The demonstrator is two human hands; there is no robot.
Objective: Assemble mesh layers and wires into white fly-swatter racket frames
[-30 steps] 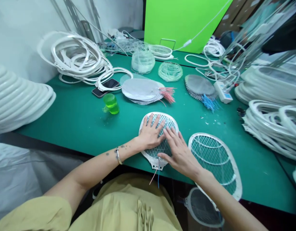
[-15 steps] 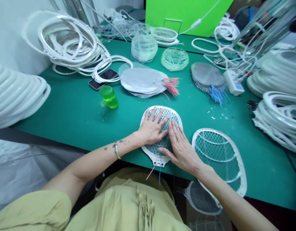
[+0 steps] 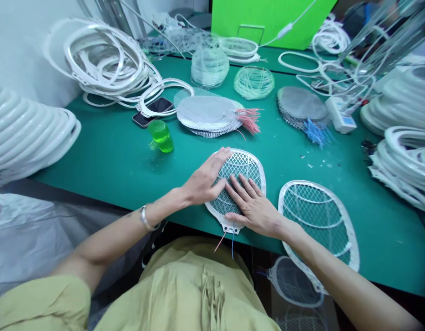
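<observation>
A white oval racket head with a mesh face (image 3: pixel 245 161) lies on the green table, its neck toward me. One red wire and one blue wire (image 3: pixel 232 248) hang from that neck over the table edge. My left hand (image 3: pixel 205 179) is at the head's upper left rim, thumb apart from the extended fingers. Flat on the mesh rests my right hand (image 3: pixel 255 207), fingers spread. To the right, a second white racket frame with lattice (image 3: pixel 312 211) lies partly under my right forearm.
Mesh sheets with red wires (image 3: pixel 209 112) and others with blue wires (image 3: pixel 300 105) lie farther back. A green container (image 3: pixel 161 136) and a phone (image 3: pixel 159 106) are at left. White frames are piled left (image 3: pixel 29 133) and right (image 3: pixel 405 170). Below the edge is another mesh racket head (image 3: pixel 297 280).
My left hand has lifted from the mesh and shifted left to the rim. My right hand has spread its fingers and moved slightly lower on the mesh.
</observation>
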